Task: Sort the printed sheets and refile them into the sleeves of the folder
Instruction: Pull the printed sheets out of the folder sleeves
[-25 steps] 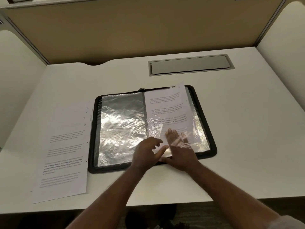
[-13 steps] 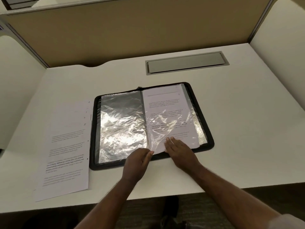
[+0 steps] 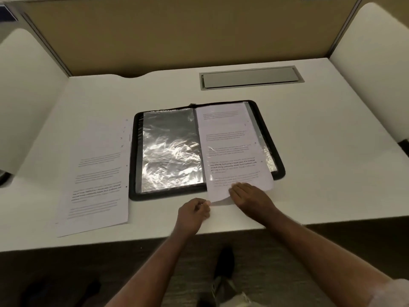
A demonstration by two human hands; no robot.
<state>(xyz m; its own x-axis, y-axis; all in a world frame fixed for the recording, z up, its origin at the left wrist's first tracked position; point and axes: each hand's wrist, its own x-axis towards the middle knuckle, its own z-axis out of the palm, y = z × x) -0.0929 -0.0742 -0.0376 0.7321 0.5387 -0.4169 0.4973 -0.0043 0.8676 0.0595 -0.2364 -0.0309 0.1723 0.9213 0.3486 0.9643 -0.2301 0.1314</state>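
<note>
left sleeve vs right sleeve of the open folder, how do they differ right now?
The left sleeve shows only crinkled, shiny plastic with no page seen in it; the right sleeve is mostly covered by a printed sheet. The left sleeve is untouched, while at the right one the right hand rests on the sheet, whose near end overhangs the folder, and the left hand pinches its corner. Both lie flat in the black folder.

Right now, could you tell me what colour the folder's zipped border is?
Black, seen in the head view around the folder.

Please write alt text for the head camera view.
Both hands slide a printed sheet over the right side of an open black folder; the left hand pinches its near corner, the right hand presses it.
</note>
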